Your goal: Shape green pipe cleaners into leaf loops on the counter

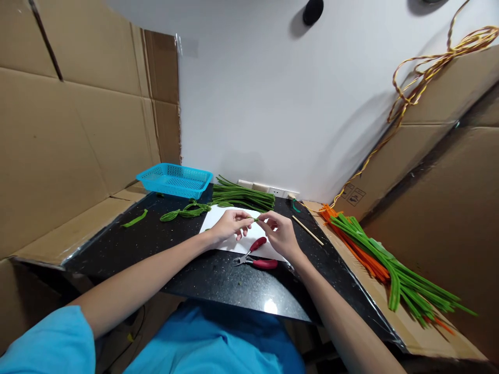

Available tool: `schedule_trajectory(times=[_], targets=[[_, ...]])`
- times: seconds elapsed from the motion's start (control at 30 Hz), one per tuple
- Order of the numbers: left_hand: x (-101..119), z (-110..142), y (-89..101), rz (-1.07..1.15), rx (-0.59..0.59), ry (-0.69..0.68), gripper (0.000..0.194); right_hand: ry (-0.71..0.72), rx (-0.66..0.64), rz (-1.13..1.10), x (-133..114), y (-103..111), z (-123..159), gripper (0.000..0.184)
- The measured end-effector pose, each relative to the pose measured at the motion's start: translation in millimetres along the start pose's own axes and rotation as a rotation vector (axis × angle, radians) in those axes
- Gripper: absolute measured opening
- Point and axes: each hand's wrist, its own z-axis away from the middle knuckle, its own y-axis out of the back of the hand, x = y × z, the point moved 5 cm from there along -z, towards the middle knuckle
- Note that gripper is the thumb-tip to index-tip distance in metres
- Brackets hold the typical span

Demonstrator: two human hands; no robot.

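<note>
Above a white sheet of paper point(230, 248), my left hand point(233, 224) and my right hand point(278, 234) meet with their fingertips pinched. A short piece of green pipe cleaner point(255, 219) runs between them, gripped from both sides; most of it is hidden by the fingers. Just below my hands lie red-handled pliers point(263, 264), their jaws pointing left, partly on the paper. Behind my hands sits a bundle of dark green pipe cleaners point(241, 196). Looped green pipe cleaners point(185, 210) rest to the left of the paper.
A blue plastic basket point(175, 182) stands at the back left, near a green strip point(135, 218). To the right lie a wooden stick point(307, 230), orange pipe cleaners point(362, 254) and light green pipe cleaners point(393, 270). Cardboard walls point(89, 104) flank the black table point(218, 280).
</note>
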Motion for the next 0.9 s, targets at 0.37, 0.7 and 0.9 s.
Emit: schedule_trajectory(times=[0.37, 0.7, 0.9], targets=[[-1, -5, 4.3, -0.107, 0.084, -0.11, 0.049, -0.08, 0.012, -0.042, 0, -2, -2, 0.024], [2, -3, 7.4, -0.092, 0.09, -0.108, 0.048, -0.18, -0.066, -0.303, 5, -13, -1, 0.037], [4, 1, 4.0, -0.161, 0.06, -0.152, 0.049, -0.28, -0.111, -0.403, 8, -15, -2, 0.044]])
